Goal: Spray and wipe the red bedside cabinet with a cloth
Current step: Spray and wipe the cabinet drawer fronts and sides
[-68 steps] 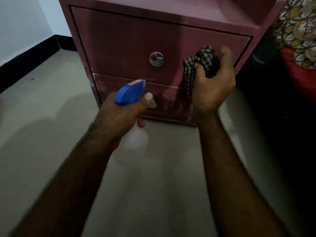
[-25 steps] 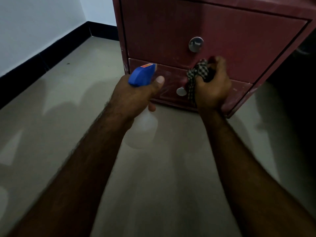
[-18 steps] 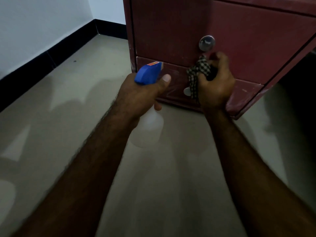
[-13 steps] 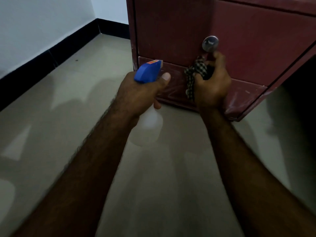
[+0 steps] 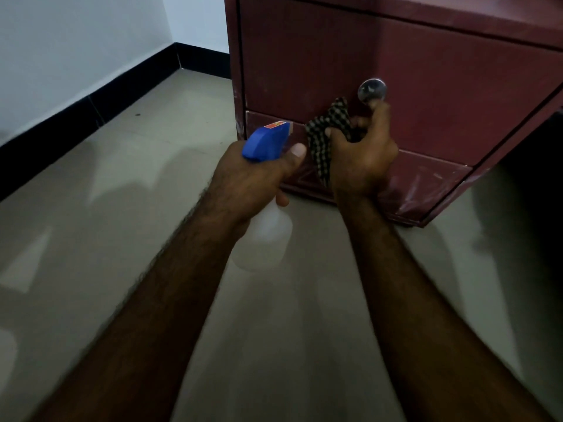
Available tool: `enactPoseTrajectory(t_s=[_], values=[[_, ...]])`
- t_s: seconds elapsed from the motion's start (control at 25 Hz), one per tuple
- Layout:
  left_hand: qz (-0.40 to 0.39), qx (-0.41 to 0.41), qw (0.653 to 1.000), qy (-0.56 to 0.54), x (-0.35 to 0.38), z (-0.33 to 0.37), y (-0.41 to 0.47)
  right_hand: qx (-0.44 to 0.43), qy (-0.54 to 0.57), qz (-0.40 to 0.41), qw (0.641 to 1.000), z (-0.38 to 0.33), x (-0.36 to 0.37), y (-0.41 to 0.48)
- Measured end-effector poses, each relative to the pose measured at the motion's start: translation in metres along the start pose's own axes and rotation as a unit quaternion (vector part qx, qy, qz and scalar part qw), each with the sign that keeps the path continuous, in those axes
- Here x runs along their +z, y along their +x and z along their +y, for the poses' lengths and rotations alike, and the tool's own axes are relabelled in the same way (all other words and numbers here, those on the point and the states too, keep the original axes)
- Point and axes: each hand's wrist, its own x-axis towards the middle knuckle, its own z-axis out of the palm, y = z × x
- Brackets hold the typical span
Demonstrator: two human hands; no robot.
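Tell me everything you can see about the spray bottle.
The spray bottle has a blue plastic trigger head with a small red label near the nozzle and a translucent whitish body. The left hand grips its neck, thumb against the head. It is held roughly upright above the floor, nozzle facing the red cabinet close by. Liquid level unreadable.

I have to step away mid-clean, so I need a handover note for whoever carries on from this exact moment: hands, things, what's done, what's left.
Left hand: grips the spray bottle, nozzle toward the cabinet.
Right hand: holds the bunched cloth at the drawer fronts, just below the upper knob.
Done: streaks on the lower drawer suggest it has been wiped.
Left: probably the upper drawer and the rest of the cabinet.
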Motion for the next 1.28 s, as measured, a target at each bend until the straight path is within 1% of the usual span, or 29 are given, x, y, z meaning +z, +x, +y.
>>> enactPoseTrajectory(t_s=[0.08, 0.24, 0.36, 0.56, 0.76, 0.84, 0.96, 1.04, 1.2, 1.28], values=[[-0.002, 0.001, 1.0, 0.001, 0.0, 0.001, 0.0, -0.018, 0.004, -0.012, 1.0, -0.002, 0.003, 0.002], [0.001, 0.009, 1.0, 0.007, -0.003, 0.003, -0.002, -0.03, -0.016, -0.036, 0.999, 0.011, 0.0, -0.013], [0.009, 0.014, 1.0, 0.001, -0.008, 0.005, -0.001, -0.029, -0.018, -0.049, 0.998, 0.008, 0.005, -0.009], [0.019, 0.011, 1.0, 0.005, -0.011, 0.002, 0.0, -0.093, -0.009, -0.037, 0.995, -0.011, 0.017, 0.007], [0.025, 0.006, 1.0, 0.003, -0.018, 0.001, 0.001, -0.061, -0.049, -0.09, 0.993, 0.005, 0.014, -0.009], [0.031, 0.007, 0.999, 0.005, -0.02, 0.001, 0.001, -0.062, -0.033, -0.091, 0.993, -0.004, 0.018, -0.005], [0.032, 0.009, 0.999, 0.009, -0.02, 0.0, 0.002, -0.099, -0.013, -0.068, 0.993, -0.025, 0.027, 0.007], [0.033, 0.003, 0.999, 0.007, -0.02, -0.001, 0.001, -0.098, -0.006, -0.061, 0.993, -0.03, 0.031, 0.009], [0.04, 0.01, 0.999, 0.011, -0.022, 0.0, 0.001, -0.091, -0.035, -0.1, 0.99, -0.017, 0.028, -0.004], [0.044, 0.019, 0.999, 0.006, -0.023, 0.002, 0.002, -0.09, -0.043, -0.106, 0.989, -0.017, 0.028, -0.007]])
